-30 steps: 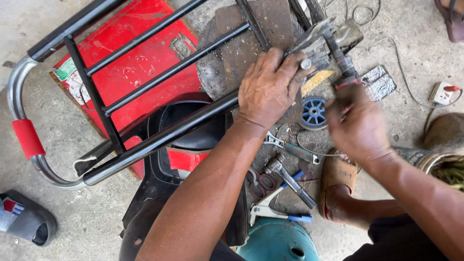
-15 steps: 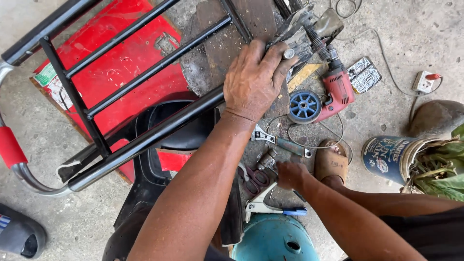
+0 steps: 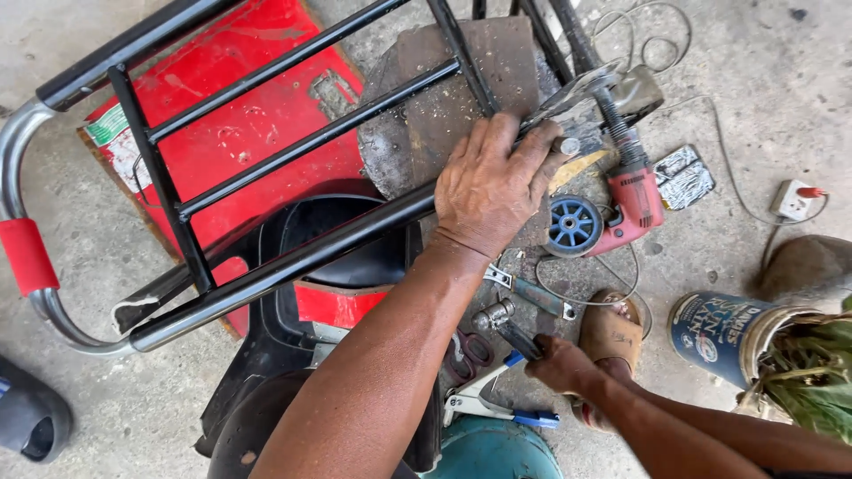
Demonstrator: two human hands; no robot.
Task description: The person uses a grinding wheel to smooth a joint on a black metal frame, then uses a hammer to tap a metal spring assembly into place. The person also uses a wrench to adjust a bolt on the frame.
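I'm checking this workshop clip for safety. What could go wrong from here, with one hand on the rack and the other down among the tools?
The left hand presses the black metal rack right beside the red power drill; fingers could be hurt if the drill starts. The right hand grips a tool amid scattered pliers and loose wire, which could snag. The rack might slip off its rough support.

A rough repair workshop on a bare concrete floor (image 3: 772, 80): a red power drill (image 3: 632, 195) at two o'clock, pliers (image 3: 493, 404) at six, a black metal rack (image 3: 293, 151) across red vehicle panels (image 3: 240, 151) at ten.
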